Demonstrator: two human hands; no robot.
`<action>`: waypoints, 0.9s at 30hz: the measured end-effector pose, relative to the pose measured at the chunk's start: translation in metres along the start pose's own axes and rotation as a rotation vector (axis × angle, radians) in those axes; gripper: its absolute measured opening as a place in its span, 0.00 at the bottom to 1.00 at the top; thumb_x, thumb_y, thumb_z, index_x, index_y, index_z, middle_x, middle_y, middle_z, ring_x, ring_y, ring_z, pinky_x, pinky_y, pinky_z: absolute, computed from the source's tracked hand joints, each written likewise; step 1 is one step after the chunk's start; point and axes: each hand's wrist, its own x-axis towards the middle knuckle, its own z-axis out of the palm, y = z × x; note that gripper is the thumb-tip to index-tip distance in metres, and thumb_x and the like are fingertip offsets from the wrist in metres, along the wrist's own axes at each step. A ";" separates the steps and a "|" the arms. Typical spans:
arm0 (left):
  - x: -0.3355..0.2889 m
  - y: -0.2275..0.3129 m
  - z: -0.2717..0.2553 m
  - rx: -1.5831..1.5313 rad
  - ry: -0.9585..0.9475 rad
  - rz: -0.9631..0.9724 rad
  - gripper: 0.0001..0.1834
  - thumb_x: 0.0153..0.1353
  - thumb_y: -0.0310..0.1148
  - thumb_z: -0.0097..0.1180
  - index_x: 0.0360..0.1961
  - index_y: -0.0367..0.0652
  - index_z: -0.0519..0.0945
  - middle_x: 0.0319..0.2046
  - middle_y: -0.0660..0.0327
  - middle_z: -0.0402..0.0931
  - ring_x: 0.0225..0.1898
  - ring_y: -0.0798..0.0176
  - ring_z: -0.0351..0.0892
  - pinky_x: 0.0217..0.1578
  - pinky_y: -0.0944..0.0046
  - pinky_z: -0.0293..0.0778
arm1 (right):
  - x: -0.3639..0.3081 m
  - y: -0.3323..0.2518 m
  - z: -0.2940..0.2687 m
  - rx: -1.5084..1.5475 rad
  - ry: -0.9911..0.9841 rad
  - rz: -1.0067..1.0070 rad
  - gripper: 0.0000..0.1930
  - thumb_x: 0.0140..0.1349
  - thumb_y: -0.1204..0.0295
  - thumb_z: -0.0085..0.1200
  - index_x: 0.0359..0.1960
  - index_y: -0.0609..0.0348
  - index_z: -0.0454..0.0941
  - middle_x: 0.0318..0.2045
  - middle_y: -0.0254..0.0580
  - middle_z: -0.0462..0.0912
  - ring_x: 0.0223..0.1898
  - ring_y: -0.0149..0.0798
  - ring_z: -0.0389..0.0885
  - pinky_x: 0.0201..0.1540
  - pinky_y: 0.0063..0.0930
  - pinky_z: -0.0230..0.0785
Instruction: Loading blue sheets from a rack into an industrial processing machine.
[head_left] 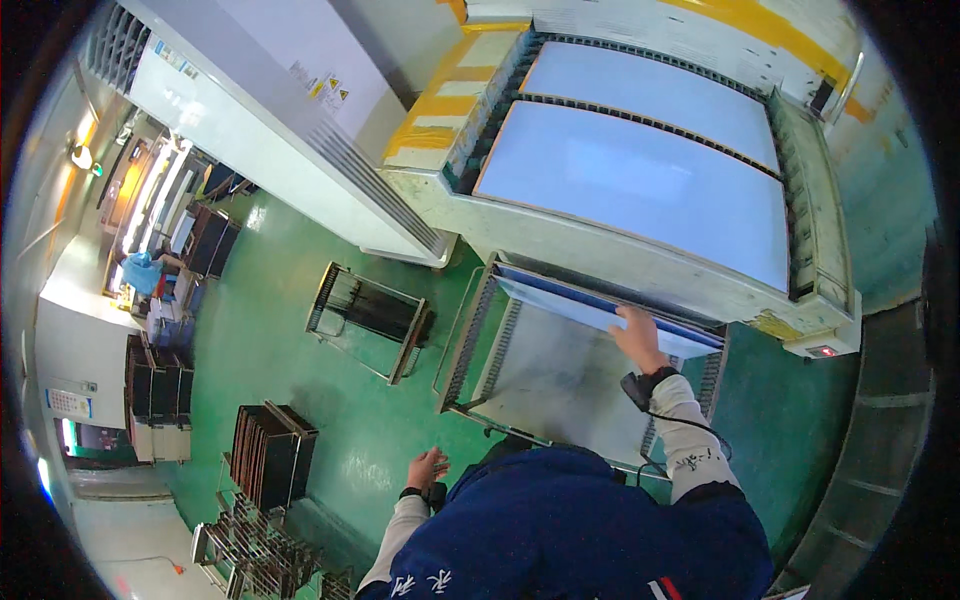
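Observation:
My right hand (640,342) reaches over a wheeled metal rack (463,368) and is at the top edge of a white panel (565,306) standing on edge along its far side. Thumb and fingers are bent at that edge; the fingertips' exact grip is hard to make out. A dark cuff-like device with a black cable sits on the right wrist. My left hand (428,468) hangs low to the left of the rack, its fingers loosely apart with nothing in them. Slotted sides line the rack, and a grey base shows inside.
Beyond the rack, a pale machine bed carries two large white panels, a near one (640,185) and a far one (650,95). A tall white cabinet (270,130) stands to the left. On the green floor are a smaller rack (370,310) and a rack of dark boards (270,455). A person (145,272) is far left.

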 end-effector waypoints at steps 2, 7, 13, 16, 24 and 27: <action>-0.006 0.002 0.002 0.008 0.021 -0.005 0.21 0.60 0.44 0.54 0.44 0.36 0.72 0.36 0.55 0.77 0.32 0.59 0.79 0.28 0.66 0.75 | -0.004 -0.005 0.004 -0.079 -0.066 -0.006 0.14 0.45 0.65 0.61 0.33 0.57 0.78 0.35 0.46 0.78 0.40 0.50 0.75 0.41 0.42 0.68; -0.011 0.003 0.005 0.022 0.031 -0.028 0.21 0.59 0.44 0.54 0.45 0.37 0.72 0.36 0.56 0.77 0.34 0.60 0.79 0.28 0.66 0.75 | -0.006 -0.008 0.023 -0.230 -0.200 -0.003 0.13 0.46 0.67 0.60 0.34 0.58 0.78 0.36 0.47 0.75 0.44 0.50 0.72 0.41 0.44 0.67; -0.011 0.006 0.005 0.001 0.042 -0.014 0.22 0.60 0.44 0.53 0.47 0.36 0.71 0.37 0.55 0.77 0.34 0.59 0.79 0.28 0.66 0.75 | -0.001 -0.005 0.052 -0.232 -0.244 0.045 0.07 0.46 0.71 0.55 0.27 0.58 0.78 0.28 0.47 0.78 0.37 0.50 0.76 0.37 0.43 0.67; -0.013 0.010 0.007 0.022 0.043 -0.007 0.22 0.60 0.44 0.53 0.47 0.36 0.71 0.38 0.55 0.77 0.34 0.58 0.80 0.28 0.66 0.75 | 0.002 -0.007 0.047 -0.195 -0.278 0.021 0.03 0.46 0.72 0.52 0.23 0.57 0.76 0.24 0.48 0.78 0.33 0.52 0.76 0.34 0.45 0.67; -0.003 0.004 0.000 -0.036 0.008 -0.032 0.20 0.59 0.42 0.54 0.43 0.35 0.70 0.35 0.53 0.76 0.30 0.56 0.80 0.24 0.63 0.75 | 0.003 -0.039 -0.031 -0.047 -0.061 -0.054 0.06 0.50 0.71 0.50 0.21 0.59 0.72 0.22 0.50 0.74 0.30 0.56 0.73 0.30 0.48 0.63; -0.007 0.010 0.007 -0.050 -0.005 -0.017 0.19 0.59 0.40 0.54 0.42 0.35 0.70 0.33 0.54 0.75 0.29 0.55 0.79 0.22 0.63 0.75 | 0.007 -0.061 -0.075 0.032 0.013 -0.140 0.05 0.50 0.72 0.50 0.22 0.60 0.73 0.21 0.48 0.74 0.28 0.56 0.72 0.29 0.45 0.64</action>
